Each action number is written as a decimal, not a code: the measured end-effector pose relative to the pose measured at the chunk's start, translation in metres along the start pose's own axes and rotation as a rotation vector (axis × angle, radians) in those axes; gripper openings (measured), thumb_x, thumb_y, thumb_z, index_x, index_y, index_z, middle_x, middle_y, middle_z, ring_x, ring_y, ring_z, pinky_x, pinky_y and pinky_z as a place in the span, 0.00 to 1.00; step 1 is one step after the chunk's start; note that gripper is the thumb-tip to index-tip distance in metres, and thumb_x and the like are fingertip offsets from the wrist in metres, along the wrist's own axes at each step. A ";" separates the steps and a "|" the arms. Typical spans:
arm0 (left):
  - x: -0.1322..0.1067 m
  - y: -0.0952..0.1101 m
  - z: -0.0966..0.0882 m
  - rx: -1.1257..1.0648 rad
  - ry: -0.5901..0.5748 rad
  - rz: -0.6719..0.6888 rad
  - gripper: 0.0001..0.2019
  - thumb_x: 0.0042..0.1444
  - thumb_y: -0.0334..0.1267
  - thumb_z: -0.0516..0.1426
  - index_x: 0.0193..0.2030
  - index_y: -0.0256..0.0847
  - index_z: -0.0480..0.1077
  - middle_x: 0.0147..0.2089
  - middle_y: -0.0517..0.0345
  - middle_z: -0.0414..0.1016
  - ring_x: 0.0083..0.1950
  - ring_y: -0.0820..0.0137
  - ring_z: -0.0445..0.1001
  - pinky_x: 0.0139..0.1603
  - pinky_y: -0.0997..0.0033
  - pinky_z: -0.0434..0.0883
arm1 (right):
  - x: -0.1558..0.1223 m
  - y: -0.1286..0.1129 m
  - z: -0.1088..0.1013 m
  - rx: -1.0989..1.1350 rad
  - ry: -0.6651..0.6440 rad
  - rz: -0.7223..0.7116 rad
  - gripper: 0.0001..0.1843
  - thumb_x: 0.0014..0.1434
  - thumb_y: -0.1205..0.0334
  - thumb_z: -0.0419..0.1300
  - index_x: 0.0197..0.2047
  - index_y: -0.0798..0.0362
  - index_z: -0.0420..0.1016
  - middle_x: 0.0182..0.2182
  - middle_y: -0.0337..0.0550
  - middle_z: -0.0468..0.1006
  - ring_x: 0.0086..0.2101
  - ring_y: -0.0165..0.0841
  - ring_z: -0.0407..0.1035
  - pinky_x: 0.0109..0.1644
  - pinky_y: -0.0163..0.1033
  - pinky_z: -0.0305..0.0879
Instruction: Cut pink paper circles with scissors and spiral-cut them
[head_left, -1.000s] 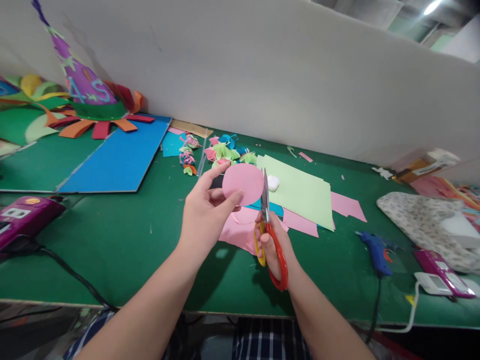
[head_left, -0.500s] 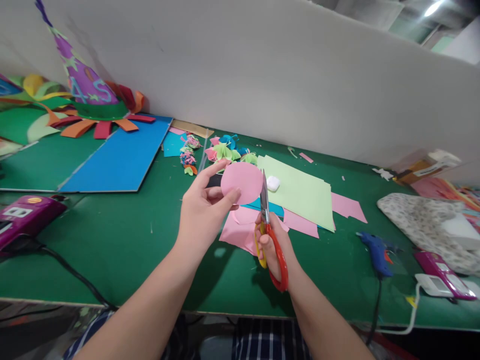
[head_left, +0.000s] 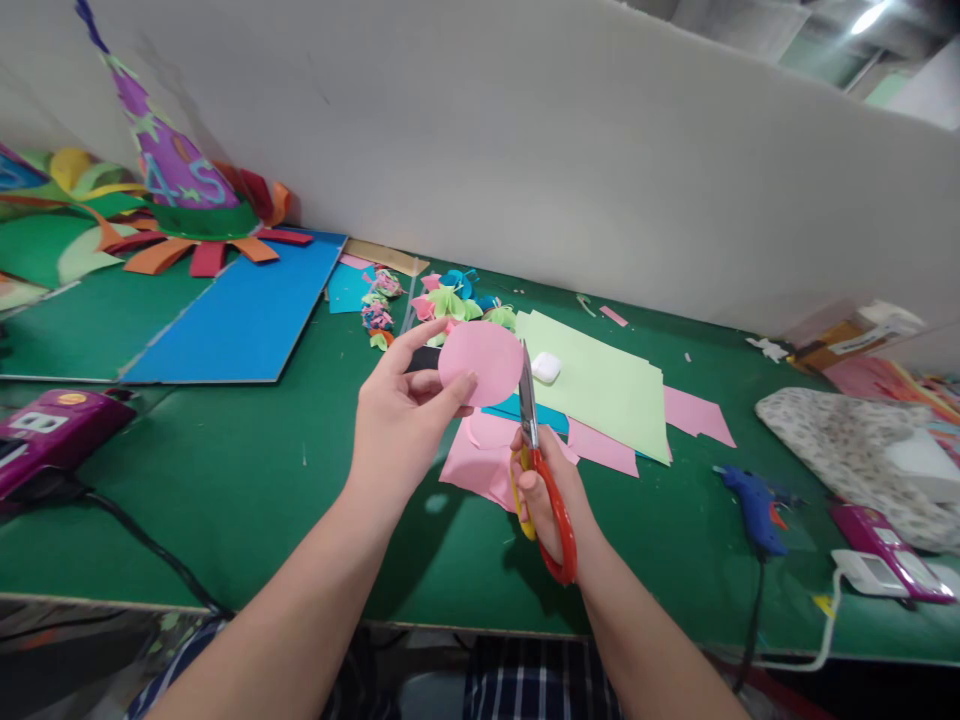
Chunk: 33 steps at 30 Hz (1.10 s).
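Well, disc: raised over counter; likely light, bendy, easily creased.
Left hand: fingers pinching disc, thumb on lower left.
Right hand: fingers curled round scissors handles, blades beside disc.
Best hold: rim, pinched lightly, flat.

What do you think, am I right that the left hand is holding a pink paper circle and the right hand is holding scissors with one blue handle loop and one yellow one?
Almost: the loop you called blue is red. The head view shows the left hand holding a pink paper circle and the right hand holding scissors with one red handle loop and one yellow one.
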<state>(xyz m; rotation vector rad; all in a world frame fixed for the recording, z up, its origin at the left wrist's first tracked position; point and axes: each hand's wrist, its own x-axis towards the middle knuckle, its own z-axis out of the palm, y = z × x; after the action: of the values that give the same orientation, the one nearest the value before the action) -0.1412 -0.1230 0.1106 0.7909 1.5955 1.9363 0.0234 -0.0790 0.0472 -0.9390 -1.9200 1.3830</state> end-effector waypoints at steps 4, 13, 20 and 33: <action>0.003 -0.003 -0.002 -0.015 0.006 0.011 0.30 0.45 0.36 0.69 0.59 0.43 0.74 0.21 0.68 0.74 0.24 0.73 0.76 0.32 0.73 0.80 | -0.001 -0.002 -0.001 0.076 -0.019 0.023 0.39 0.50 0.19 0.55 0.42 0.48 0.64 0.22 0.30 0.63 0.18 0.27 0.55 0.21 0.33 0.57; 0.006 -0.006 -0.006 -0.010 0.007 0.031 0.30 0.46 0.37 0.70 0.59 0.44 0.74 0.23 0.67 0.75 0.24 0.74 0.75 0.31 0.74 0.80 | -0.001 -0.004 -0.001 0.081 -0.035 0.038 0.38 0.50 0.19 0.56 0.42 0.48 0.64 0.21 0.29 0.62 0.18 0.27 0.54 0.20 0.33 0.55; 0.008 -0.004 -0.007 0.026 0.024 0.050 0.30 0.46 0.37 0.69 0.59 0.43 0.73 0.24 0.67 0.76 0.23 0.75 0.74 0.31 0.72 0.80 | -0.002 -0.007 -0.001 0.052 -0.011 0.048 0.40 0.48 0.18 0.55 0.41 0.47 0.64 0.25 0.32 0.63 0.18 0.27 0.56 0.19 0.32 0.55; 0.009 -0.005 -0.011 0.009 0.046 0.062 0.31 0.48 0.39 0.69 0.60 0.45 0.73 0.27 0.63 0.78 0.28 0.70 0.78 0.35 0.70 0.81 | -0.002 -0.007 0.001 0.055 -0.008 0.042 0.38 0.48 0.19 0.56 0.40 0.47 0.64 0.22 0.30 0.62 0.17 0.26 0.54 0.18 0.32 0.53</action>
<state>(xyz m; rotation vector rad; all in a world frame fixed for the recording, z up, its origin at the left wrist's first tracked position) -0.1549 -0.1234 0.1053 0.8143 1.6247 2.0058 0.0225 -0.0823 0.0532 -0.9532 -1.8690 1.4581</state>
